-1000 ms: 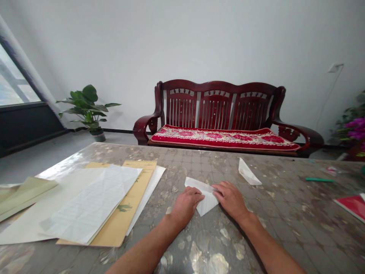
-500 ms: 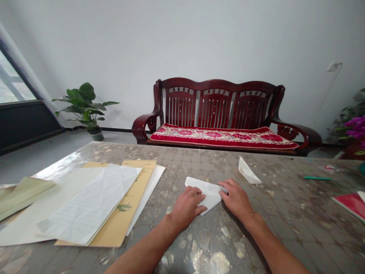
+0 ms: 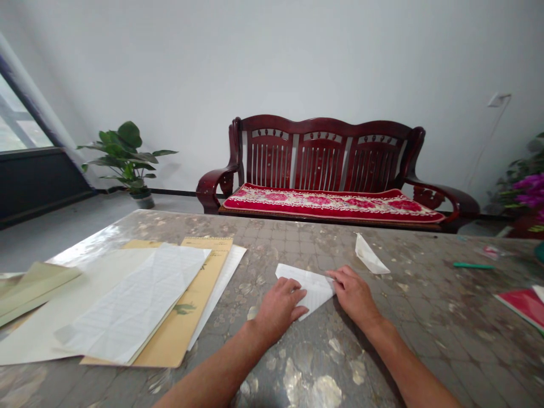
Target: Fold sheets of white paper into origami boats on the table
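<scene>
A white lined sheet of paper (image 3: 314, 292), folded into a roughly triangular shape, lies on the patterned table in front of me. My left hand (image 3: 280, 306) holds its left side down against the table, fingers curled and the thumb set apart from them. At the paper's right corner is my right hand (image 3: 352, 292), its thumb and fingers closed on the edge. The underside of the fold is hidden. Just beyond my right hand sits a small folded paper boat (image 3: 370, 255), untouched.
On the left lie creased white sheets (image 3: 140, 306), a tan notebook (image 3: 174, 334) and an olive-coloured paper (image 3: 38, 286). To the right are a green pen (image 3: 474, 265) and a red booklet (image 3: 522, 306). A wooden bench (image 3: 318, 164) stands past the table (image 3: 263, 235).
My right hand has shifted slightly at the right corner, and more of the paper there shows. My left hand stays in place.
</scene>
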Tool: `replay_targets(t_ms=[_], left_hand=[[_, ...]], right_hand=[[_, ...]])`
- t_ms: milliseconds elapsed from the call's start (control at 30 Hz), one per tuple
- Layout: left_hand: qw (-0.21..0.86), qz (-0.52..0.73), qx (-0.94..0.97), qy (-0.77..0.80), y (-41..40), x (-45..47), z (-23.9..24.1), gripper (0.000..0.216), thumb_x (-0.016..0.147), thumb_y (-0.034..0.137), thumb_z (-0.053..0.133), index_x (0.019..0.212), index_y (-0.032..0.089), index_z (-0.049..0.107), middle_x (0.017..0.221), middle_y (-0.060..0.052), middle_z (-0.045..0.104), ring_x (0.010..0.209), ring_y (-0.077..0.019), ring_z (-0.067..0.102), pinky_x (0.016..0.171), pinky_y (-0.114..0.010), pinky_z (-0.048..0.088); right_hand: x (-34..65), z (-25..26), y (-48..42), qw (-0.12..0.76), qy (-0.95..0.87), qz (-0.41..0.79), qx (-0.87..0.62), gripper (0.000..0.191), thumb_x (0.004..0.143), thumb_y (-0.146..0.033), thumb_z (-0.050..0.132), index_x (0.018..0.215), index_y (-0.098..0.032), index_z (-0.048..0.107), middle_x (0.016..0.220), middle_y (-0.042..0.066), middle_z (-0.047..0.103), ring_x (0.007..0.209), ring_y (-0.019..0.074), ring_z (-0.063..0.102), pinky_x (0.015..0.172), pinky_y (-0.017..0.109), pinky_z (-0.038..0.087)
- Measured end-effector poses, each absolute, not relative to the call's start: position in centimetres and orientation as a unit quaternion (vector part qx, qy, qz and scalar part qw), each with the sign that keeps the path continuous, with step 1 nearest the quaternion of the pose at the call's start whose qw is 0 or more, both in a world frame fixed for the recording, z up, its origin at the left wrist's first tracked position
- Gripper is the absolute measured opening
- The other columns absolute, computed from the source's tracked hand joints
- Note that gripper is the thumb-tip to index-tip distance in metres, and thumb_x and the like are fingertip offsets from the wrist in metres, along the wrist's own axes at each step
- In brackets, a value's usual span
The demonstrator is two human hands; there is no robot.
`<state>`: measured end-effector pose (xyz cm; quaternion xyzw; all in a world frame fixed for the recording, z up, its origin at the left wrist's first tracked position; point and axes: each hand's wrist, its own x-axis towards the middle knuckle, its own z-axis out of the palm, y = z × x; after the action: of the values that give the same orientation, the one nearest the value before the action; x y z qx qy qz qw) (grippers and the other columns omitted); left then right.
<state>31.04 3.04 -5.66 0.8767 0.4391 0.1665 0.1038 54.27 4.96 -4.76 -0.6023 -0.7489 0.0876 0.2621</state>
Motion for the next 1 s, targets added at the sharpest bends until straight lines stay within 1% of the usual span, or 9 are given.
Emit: replay_targets(t_ms=[233, 333, 400, 467, 567, 633, 767, 900, 1000], left_hand=[[0.094, 0.165, 0.880, 0.435, 3.1, 31.1, -5.8, 0.030, 0.087, 0.034, 0.067, 0.116, 0.025, 0.064, 0.119, -0.004, 0.062, 0.110, -0.0232, 0.053, 0.097, -0.035, 0.046], [0.092, 0.157, 0.882, 0.436, 3.1, 31.1, -5.8, 0.032, 0.087, 0.035, 0.067, 0.116, 0.024, 0.064, 0.119, -0.004, 0.062, 0.109, -0.0234, 0.053, 0.097, -0.035, 0.046], [0.089, 0.154, 0.881, 0.438, 3.1, 31.2, -5.6, 0.031, 0.087, 0.035, 0.067, 0.115, 0.023, 0.064, 0.118, -0.004, 0.062, 0.109, -0.0233, 0.053, 0.096, -0.035, 0.047], [0.089, 0.154, 0.880, 0.440, 3.0, 31.3, -5.4, 0.029, 0.088, 0.035, 0.066, 0.114, 0.023, 0.065, 0.117, -0.004, 0.062, 0.108, -0.0231, 0.053, 0.096, -0.035, 0.047], [0.091, 0.155, 0.878, 0.444, 2.7, 31.4, -5.4, 0.023, 0.090, 0.030, 0.063, 0.112, 0.023, 0.066, 0.117, -0.004, 0.063, 0.108, -0.0226, 0.053, 0.094, -0.034, 0.048], [0.092, 0.158, 0.877, 0.445, 2.7, 31.5, -5.6, 0.020, 0.093, 0.025, 0.057, 0.111, 0.023, 0.066, 0.116, -0.004, 0.063, 0.107, -0.0216, 0.053, 0.092, -0.033, 0.048], [0.101, 0.172, 0.883, 0.425, 2.8, 31.4, -6.3, 0.028, 0.093, 0.013, 0.052, 0.113, 0.025, 0.066, 0.113, -0.004, 0.064, 0.103, -0.0194, 0.055, 0.091, -0.030, 0.048], [0.118, 0.214, 0.869, 0.430, 2.8, 31.3, -6.3, 0.022, 0.093, 0.015, 0.053, 0.108, 0.024, 0.067, 0.110, -0.003, 0.064, 0.102, -0.0171, 0.057, 0.092, -0.029, 0.048], [0.052, 0.244, 0.857, 0.452, 2.8, 30.9, -5.4, 0.035, 0.088, 0.017, 0.061, 0.121, 0.027, 0.059, 0.129, -0.004, 0.057, 0.120, -0.0221, 0.050, 0.103, -0.038, 0.043]], right_hand=[[54.5, -4.6, 5.6, 0.275, -0.740, 0.161, -0.593, 0.045, 0.072, -0.006, 0.043, 0.101, -0.020, 0.074, 0.093, 0.005, 0.070, 0.082, 0.0177, 0.063, 0.076, 0.027, 0.046], [54.2, -4.2, 5.6, 0.251, -0.749, 0.171, -0.589, 0.049, 0.069, -0.003, 0.042, 0.102, -0.020, 0.073, 0.095, 0.004, 0.069, 0.085, 0.0168, 0.061, 0.077, 0.026, 0.044], [53.8, -3.9, 5.4, 0.214, -0.763, 0.152, -0.591, 0.042, 0.073, -0.007, 0.046, 0.100, -0.022, 0.073, 0.093, 0.004, 0.069, 0.088, 0.0182, 0.059, 0.079, 0.027, 0.041], [53.2, -3.6, 5.2, 0.180, -0.771, 0.123, -0.599, 0.030, 0.080, -0.017, 0.052, 0.099, -0.024, 0.074, 0.093, 0.003, 0.069, 0.091, 0.0204, 0.057, 0.082, 0.029, 0.039], [52.1, -3.6, 5.0, 0.165, -0.773, 0.079, -0.607, 0.020, 0.083, -0.029, 0.059, 0.099, -0.024, 0.072, 0.099, 0.004, 0.068, 0.098, 0.0220, 0.055, 0.086, 0.031, 0.036], [51.6, -3.8, 4.9, 0.162, -0.776, 0.065, -0.607, 0.017, 0.084, -0.029, 0.061, 0.097, -0.023, 0.070, 0.100, 0.004, 0.067, 0.099, 0.0214, 0.055, 0.085, 0.030, 0.035], [51.1, -4.2, 4.6, 0.158, -0.792, 0.059, -0.587, 0.010, 0.087, -0.026, 0.060, 0.093, -0.023, 0.068, 0.095, 0.002, 0.067, 0.094, 0.0191, 0.055, 0.080, 0.029, 0.034], [51.3, -4.3, 4.3, 0.173, -0.819, 0.038, -0.546, 0.010, 0.090, -0.025, 0.059, 0.088, -0.024, 0.069, 0.088, 0.001, 0.064, 0.090, 0.0178, 0.055, 0.077, 0.028, 0.033], [51.5, -4.5, 4.1, 0.189, -0.832, 0.012, -0.521, 0.013, 0.093, -0.025, 0.058, 0.092, -0.025, 0.070, 0.086, 0.001, 0.063, 0.088, 0.0176, 0.055, 0.076, 0.029, 0.032]])
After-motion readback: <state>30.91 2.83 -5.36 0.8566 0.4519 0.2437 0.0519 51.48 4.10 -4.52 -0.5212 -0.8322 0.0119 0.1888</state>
